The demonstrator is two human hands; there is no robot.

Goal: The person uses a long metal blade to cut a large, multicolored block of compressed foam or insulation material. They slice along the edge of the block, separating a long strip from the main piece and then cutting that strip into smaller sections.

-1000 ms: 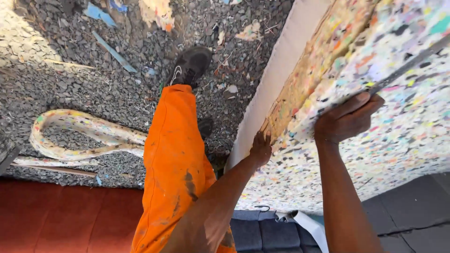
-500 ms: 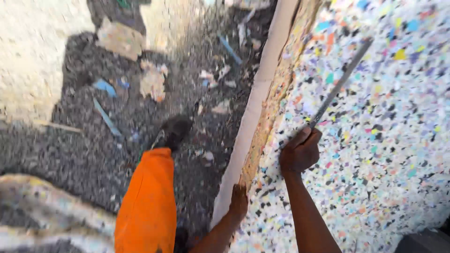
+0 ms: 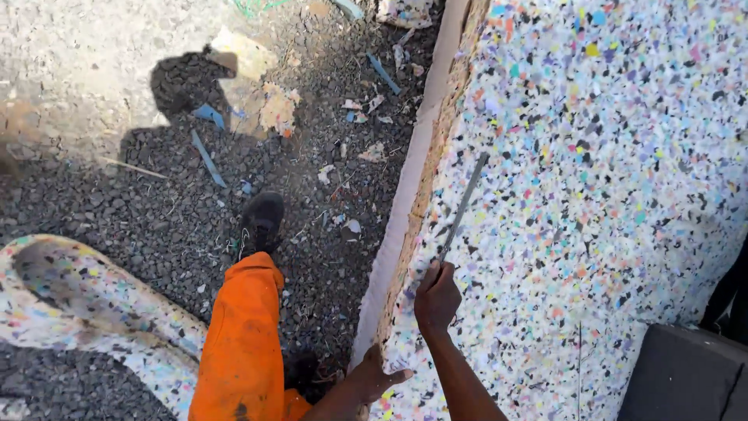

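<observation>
Dark gravel (image 3: 156,210) strewn with foam scraps lies below a large slab of speckled rebonded foam (image 3: 592,195), which fills the right side of the view with its pale cut edge running down the middle. The right hand (image 3: 436,298) has its fingers closed round a long thin blade (image 3: 461,209) lying on the slab near that edge. The left hand (image 3: 376,373), fingers spread, presses the slab's lower edge just below; a slipping blade could catch it, or the orange trouser leg (image 3: 241,343) beside the slab

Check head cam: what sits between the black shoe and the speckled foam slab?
Between the black shoe and the speckled foam slab, the head view shows dark gravel strewn with small foam scraps, then the slab's pale edge strip.
</observation>
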